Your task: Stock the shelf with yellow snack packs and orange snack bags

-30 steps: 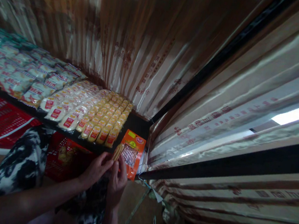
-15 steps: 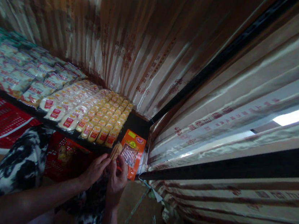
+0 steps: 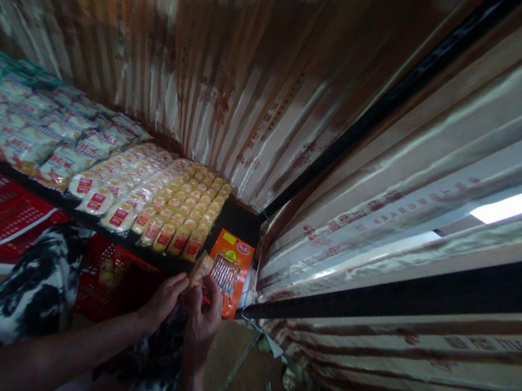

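My left hand [image 3: 163, 301] and my right hand [image 3: 204, 315] meet at the shelf's front edge. Between their fingertips they pinch a small tan wrapped snack [image 3: 201, 269], its broad side facing up; its exact kind is unclear. Just beyond it lies a flat orange packet [image 3: 242, 258] with a clear window over thin sticks. Rows of small yellow wrapped snacks [image 3: 183, 211] stand to the left, beside pale ones with red labels [image 3: 120, 215].
Chip bags [image 3: 63, 161] fill the black shelf [image 3: 242, 218] farther left. Red baskets [image 3: 7, 209] sit below its edge, one partly hidden by my patterned trouser leg [image 3: 45, 283]. Pleated printed sheeting [image 3: 236, 91] hangs behind and to the right, with black bars [image 3: 369, 123] across it.
Between my fingertips the tan snack has been turned, from a narrow edge to its broader face. Both hands stay in nearly the same place. The view has tipped slightly.
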Tool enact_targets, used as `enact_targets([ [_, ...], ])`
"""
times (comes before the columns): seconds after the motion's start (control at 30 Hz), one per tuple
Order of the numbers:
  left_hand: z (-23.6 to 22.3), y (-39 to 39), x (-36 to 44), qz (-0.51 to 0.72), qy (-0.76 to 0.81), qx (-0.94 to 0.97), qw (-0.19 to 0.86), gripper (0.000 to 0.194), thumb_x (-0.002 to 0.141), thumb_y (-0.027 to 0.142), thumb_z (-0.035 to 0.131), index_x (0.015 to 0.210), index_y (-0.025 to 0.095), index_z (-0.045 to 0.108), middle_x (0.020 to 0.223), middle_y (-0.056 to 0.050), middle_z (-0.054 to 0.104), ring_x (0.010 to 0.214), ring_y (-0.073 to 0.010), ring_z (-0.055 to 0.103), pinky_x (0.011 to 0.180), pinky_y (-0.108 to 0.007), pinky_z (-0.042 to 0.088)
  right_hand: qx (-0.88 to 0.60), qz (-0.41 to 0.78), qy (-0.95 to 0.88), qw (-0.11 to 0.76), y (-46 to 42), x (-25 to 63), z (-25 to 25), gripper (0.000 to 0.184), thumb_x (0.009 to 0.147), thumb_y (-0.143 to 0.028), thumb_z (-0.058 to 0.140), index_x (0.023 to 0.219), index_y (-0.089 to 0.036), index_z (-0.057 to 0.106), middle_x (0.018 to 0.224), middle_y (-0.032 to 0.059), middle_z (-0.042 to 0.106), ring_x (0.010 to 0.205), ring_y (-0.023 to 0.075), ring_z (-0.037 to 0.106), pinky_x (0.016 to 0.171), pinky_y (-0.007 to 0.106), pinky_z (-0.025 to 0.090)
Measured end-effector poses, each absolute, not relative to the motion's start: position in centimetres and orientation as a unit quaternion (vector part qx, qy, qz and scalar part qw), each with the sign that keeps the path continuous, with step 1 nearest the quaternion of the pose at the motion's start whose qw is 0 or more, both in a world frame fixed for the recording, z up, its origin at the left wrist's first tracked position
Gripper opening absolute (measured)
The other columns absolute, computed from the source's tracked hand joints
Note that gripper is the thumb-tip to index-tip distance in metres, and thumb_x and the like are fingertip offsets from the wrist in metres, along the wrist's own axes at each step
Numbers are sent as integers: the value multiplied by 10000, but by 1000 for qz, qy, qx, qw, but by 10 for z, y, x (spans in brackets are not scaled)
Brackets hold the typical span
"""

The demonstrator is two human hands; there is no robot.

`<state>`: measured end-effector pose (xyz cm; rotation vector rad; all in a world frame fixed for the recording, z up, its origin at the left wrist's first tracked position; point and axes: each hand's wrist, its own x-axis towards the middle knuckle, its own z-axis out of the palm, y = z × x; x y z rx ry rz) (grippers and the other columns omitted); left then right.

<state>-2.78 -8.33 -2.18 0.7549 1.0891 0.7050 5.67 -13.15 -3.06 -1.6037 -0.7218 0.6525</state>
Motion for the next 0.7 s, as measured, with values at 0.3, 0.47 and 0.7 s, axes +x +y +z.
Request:
enact_targets([
  [0.3,-20,-80,-26,330,521,347,707,335,720,429,622,926,165,644,1035,-65,696,1012,-230,632,764,-281,516,-682,278,-315,598,-130,56,-31,331,831,-473,552,985,-188,620,948,70,665,826,188,661,697,290,543],
  [0.47,-15,-78,-22,312,505,371,714,323,715,448,597,889,179,630,1009,-57,694,1021,-233,624,781,-289,511,-674,279,-316,607,-130,57,-32,327,833,-473,547,977,-191,627,936,68,667,806,186,662,665,284,547],
  [0.7,-6,-78,-20,315,456,415,722,363,685,453,606,922,178,587,925,-49,703,931,-231,654,770,-298,498,-670,321,-314,591,-130,59,-30,372,842,-509,521,1017,-187,589,959,76,672,813,188,669,702,296,548],
])
